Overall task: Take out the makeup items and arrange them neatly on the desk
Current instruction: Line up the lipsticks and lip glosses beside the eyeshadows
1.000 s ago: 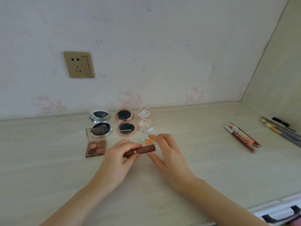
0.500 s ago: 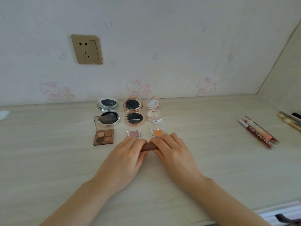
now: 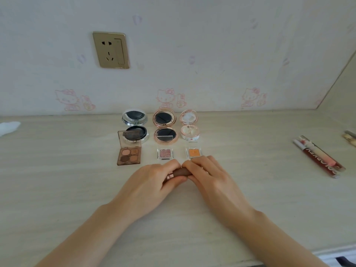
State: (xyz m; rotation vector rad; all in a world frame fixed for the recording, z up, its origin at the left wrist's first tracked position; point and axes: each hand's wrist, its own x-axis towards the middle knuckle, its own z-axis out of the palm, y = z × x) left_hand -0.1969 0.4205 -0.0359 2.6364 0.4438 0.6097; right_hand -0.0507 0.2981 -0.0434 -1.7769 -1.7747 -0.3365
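Observation:
A brown lipstick tube (image 3: 180, 173) with a rose-gold band lies sideways low over the desk (image 3: 57, 189). My left hand (image 3: 152, 186) grips its left end and my right hand (image 3: 209, 180) grips its right end. Just beyond my fingers sit a small pink eyeshadow pan (image 3: 165, 153) and an orange one (image 3: 194, 152). Left of them an open brown four-colour palette (image 3: 129, 152) stands. Behind are three open round compacts: silver (image 3: 135, 127), rose-gold (image 3: 165, 127) and pale pink (image 3: 189, 125).
Two lip gloss tubes (image 3: 318, 158) lie at the right. Pencils or brushes (image 3: 349, 136) poke in at the right edge. A white scrap (image 3: 8, 127) lies far left. A gold wall socket (image 3: 111, 50) sits above. A case edge (image 3: 341, 260) shows bottom right.
Both hands have closed onto the lipstick and brought it down toward the desk in front of the small pans. The view has shifted left, so the items at the right sit nearer the edge.

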